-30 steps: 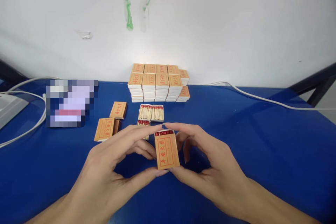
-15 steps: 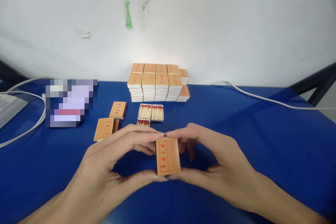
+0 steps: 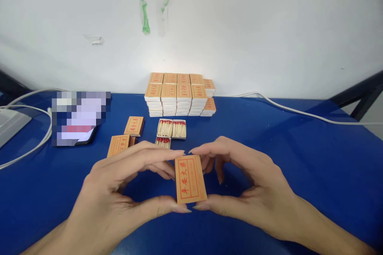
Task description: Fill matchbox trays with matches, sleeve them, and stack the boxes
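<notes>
Between both hands, over the near part of the table, is an orange matchbox (image 3: 190,179) with red lettering on its top face. My left hand (image 3: 128,185) grips its left side, thumb at the near edge and fingers at the far edge. On the right side my right hand (image 3: 245,187) pinches it the same way. Just beyond the fingers lie open white trays full of red-tipped matches (image 3: 178,129), one partly behind my left hand. Orange matchbox covers (image 3: 134,126) rest to the left, some partly covered by that hand.
A stack of matchboxes (image 3: 176,101) stands at the back against the white wall (image 3: 269,28). On the left are a pixelated, phone-like object (image 3: 86,115) and a white cable (image 3: 44,139). Another white cable (image 3: 287,111) runs along the back right of the blue table (image 3: 299,159).
The matchbox has tilted slightly and come a little nearer, its top face now showing larger. Both hands keep their hold, with the thumbs slightly lower and the left hand shifted a bit left.
</notes>
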Motion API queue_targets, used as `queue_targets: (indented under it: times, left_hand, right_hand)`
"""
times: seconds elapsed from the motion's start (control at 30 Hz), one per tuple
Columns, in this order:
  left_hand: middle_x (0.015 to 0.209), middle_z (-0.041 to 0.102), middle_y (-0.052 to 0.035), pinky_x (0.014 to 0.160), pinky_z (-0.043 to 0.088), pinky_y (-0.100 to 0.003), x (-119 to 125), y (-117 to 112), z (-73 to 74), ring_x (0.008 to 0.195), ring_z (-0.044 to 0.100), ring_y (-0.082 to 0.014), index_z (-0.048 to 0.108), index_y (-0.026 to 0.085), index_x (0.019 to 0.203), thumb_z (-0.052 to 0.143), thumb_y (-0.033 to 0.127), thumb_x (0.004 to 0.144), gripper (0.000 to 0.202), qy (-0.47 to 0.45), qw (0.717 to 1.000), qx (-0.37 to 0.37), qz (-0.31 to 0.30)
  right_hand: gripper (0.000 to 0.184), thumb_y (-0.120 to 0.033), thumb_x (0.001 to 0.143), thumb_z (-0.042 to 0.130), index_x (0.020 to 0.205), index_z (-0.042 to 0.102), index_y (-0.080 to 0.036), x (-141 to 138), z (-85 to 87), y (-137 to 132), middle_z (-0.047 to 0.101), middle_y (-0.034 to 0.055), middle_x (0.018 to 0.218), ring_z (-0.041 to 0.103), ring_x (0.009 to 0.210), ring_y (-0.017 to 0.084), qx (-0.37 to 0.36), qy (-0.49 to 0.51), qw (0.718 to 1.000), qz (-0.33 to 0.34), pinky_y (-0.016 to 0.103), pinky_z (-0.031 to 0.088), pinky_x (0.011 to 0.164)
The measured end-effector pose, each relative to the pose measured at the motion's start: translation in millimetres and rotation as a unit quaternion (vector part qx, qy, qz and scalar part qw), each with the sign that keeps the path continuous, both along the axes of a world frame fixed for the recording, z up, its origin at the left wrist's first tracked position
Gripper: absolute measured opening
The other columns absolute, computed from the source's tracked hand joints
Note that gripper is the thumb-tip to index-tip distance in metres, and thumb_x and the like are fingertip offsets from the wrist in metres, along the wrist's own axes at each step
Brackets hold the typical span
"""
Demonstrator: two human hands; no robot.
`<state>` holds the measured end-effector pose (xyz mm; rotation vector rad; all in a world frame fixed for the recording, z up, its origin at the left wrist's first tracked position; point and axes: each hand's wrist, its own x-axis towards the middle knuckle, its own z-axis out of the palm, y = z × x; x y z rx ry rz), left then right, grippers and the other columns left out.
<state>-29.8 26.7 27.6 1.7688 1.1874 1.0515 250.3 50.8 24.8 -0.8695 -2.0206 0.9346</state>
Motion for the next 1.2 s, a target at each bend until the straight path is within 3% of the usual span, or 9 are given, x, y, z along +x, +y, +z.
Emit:
queue_targets:
  times: [0.1, 0.2, 0.37, 0.43, 0.53, 0.63, 0.73, 1.0, 1.2]
  left_hand:
    - [0.121, 0.091, 0.0089, 0.099, 0.075, -0.025, 2, -1, -1.3, 0.1, 0.09, -0.0173, 0.085, 0.059, 0.137, 0.107, 0.042, 0.087, 0.058, -0.008, 1.0, -0.012, -0.009]
    - [0.141, 0.088, 0.0085, 0.106, 0.074, -0.026, 3, -3, -4.3, 0.107, 0.09, -0.0183, 0.071, 0.062, 0.156, 0.106, 0.045, 0.088, 0.079, -0.002, 1.0, -0.021, 0.008]
    - [0.145, 0.084, 0.0079, 0.123, 0.067, -0.033, 2, -6, -9.1, 0.127, 0.086, -0.0212, 0.056, 0.061, 0.17, 0.097, 0.041, 0.099, 0.084, 0.03, 0.995, 0.048, 0.076]
    - [0.15, 0.081, 0.0068, 0.128, 0.064, -0.037, 2, -7, -9.9, 0.13, 0.083, -0.0221, 0.057, 0.057, 0.17, 0.095, 0.039, 0.102, 0.08, 0.029, 0.992, 0.073, 0.099]
    - [0.153, 0.078, 0.0053, 0.132, 0.061, -0.044, 2, -8, -9.3, 0.134, 0.08, -0.024, 0.059, 0.05, 0.168, 0.092, 0.034, 0.104, 0.073, 0.028, 0.985, 0.103, 0.135]
    - [0.146, 0.078, 0.0035, 0.131, 0.06, -0.048, 1, -10, -6.2, 0.142, 0.075, -0.0281, 0.057, 0.046, 0.165, 0.087, 0.03, 0.106, 0.069, 0.035, 0.983, 0.124, 0.134]
    - [0.142, 0.08, 0.0016, 0.125, 0.061, -0.047, -1, -12, -1.9, 0.134, 0.078, -0.0282, 0.061, 0.041, 0.156, 0.084, 0.032, 0.106, 0.057, 0.056, 0.986, 0.101, 0.121]
    - [0.135, 0.085, 0.0036, 0.134, 0.05, -0.046, 5, -20, 2.1, 0.132, 0.078, -0.0258, 0.067, 0.038, 0.139, 0.079, 0.03, 0.104, 0.038, 0.092, 0.983, 0.106, 0.123]
    - [0.132, 0.085, 0.005, 0.132, 0.053, -0.045, 6, -18, 5.0, 0.128, 0.08, -0.0251, 0.067, 0.038, 0.139, 0.081, 0.026, 0.102, 0.041, 0.081, 0.982, 0.116, 0.121]
  right_hand:
    - [0.054, -0.035, 0.092, 0.104, 0.138, 0.076, -0.033, 1, -0.6, 1, 0.083, -0.0004, 0.114, 0.077, 0.09, 0.018, -0.018, 0.003, 1.0, -0.001, 0.032, 0.069, 0.078]
    - [0.052, -0.036, 0.094, 0.102, 0.14, 0.079, -0.034, 9, -2.8, 12, 0.083, 0.0015, 0.118, 0.078, 0.094, 0.02, -0.022, 0.012, 0.999, -0.032, 0.034, 0.069, 0.075]
    - [0.051, -0.045, 0.091, 0.102, 0.137, 0.084, -0.032, 34, -16.0, 56, 0.086, 0.0067, 0.12, 0.08, 0.102, 0.03, -0.003, 0.08, 0.965, -0.249, 0.048, 0.07, 0.086]
    - [0.054, -0.049, 0.088, 0.102, 0.136, 0.085, -0.031, 44, -23.8, 75, 0.086, 0.0089, 0.13, 0.08, 0.107, 0.032, -0.009, 0.074, 0.957, -0.282, 0.052, 0.07, 0.092]
    - [0.06, -0.055, 0.088, 0.1, 0.139, 0.085, -0.027, 51, -33.7, 95, 0.089, 0.01, 0.123, 0.081, 0.107, 0.033, -0.034, 0.052, 0.963, -0.261, 0.054, 0.07, 0.095]
    - [0.061, -0.056, 0.089, 0.099, 0.139, 0.086, -0.024, 49, -38.4, 104, 0.09, 0.0105, 0.119, 0.082, 0.099, 0.03, -0.057, 0.029, 0.971, -0.231, 0.048, 0.07, 0.086]
    - [0.065, -0.057, 0.09, 0.097, 0.143, 0.085, -0.022, 44, -40.7, 108, 0.09, 0.0096, 0.111, 0.079, 0.086, 0.026, -0.058, 0.021, 0.973, -0.223, 0.043, 0.068, 0.078]
    - [0.066, -0.053, 0.091, 0.095, 0.145, 0.078, -0.019, 34, -46.8, 112, 0.088, 0.014, 0.125, 0.083, 0.104, 0.028, -0.03, 0.045, 0.969, -0.241, 0.044, 0.07, 0.087]
    - [0.048, -0.048, 0.094, 0.092, 0.134, 0.085, -0.021, 24, -43.0, 102, 0.092, 0.0126, 0.121, 0.087, 0.106, 0.031, 0.0, 0.03, 0.958, -0.284, 0.051, 0.072, 0.096]
